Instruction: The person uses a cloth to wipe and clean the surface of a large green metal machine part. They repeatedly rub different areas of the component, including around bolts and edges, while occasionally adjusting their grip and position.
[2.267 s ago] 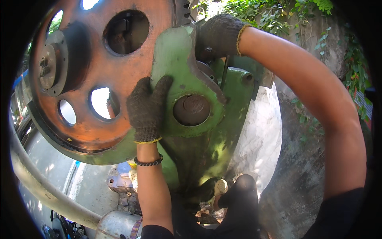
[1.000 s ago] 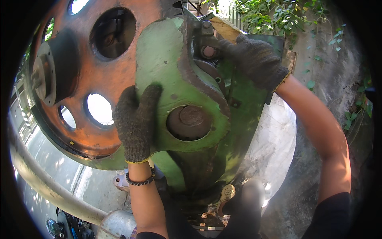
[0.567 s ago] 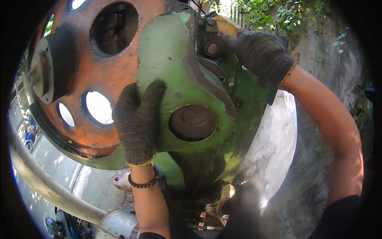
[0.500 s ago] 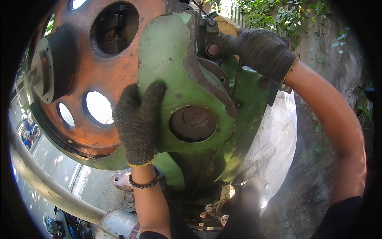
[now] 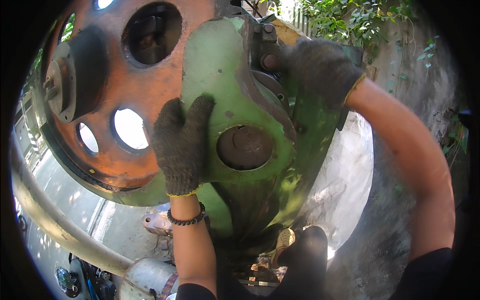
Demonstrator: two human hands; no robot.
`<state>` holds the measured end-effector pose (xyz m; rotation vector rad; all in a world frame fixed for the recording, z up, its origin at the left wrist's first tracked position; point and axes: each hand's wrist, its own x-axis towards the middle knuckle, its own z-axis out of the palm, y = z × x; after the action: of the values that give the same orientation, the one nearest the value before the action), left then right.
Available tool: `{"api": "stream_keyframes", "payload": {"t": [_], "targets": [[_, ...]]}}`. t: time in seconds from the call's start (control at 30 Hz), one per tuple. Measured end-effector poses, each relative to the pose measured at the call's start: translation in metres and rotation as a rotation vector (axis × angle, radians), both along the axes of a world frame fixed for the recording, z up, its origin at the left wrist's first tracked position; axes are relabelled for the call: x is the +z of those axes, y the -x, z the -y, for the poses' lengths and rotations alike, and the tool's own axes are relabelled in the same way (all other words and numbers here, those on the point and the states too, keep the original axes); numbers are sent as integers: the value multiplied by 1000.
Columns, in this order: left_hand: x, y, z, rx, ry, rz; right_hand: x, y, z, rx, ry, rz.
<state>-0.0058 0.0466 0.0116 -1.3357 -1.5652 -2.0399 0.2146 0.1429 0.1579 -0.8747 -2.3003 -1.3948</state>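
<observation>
The left hand (image 5: pixel 182 145), gloved, lies against the left edge of the green plate (image 5: pixel 240 107), thumb spread wide from the fingers, gripping nothing. The right hand (image 5: pixel 322 65), gloved and blurred, is bent beyond the plate's upper right edge, just beside a reddish bolt (image 5: pixel 270 61); whether it has hold of anything, I cannot tell. The bolt sits just outside that ragged edge, and a round opening (image 5: pixel 245 147) lies toward the plate's lower edge.

Beyond the plate's left edge, the orange wheel (image 5: pixel 160 92) crowds the left hand, its dark hub (image 5: pixel 90 75) jutting out farther left. Open room lies below the right forearm, before a mottled grey wall (image 5: pixel 370 215); leafy plants (image 5: pixel 350 20) hang above. A white sheet (image 5: pixel 340 180) borders the machine's right side. At lower left, a pale curved pipe (image 5: pixel 65 225) and a metal cylinder (image 5: pixel 147 277) take up space near the left forearm.
</observation>
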Motion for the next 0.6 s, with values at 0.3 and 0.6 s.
{"api": "stream_keyframes", "payload": {"t": [0.3,0.6], "targets": [[2,-4,5,-25,-12,43,1,16,21,-27,108,-53],[-5,10,2,-76,-1,-80,21,1,24,-127,138,3]]}}
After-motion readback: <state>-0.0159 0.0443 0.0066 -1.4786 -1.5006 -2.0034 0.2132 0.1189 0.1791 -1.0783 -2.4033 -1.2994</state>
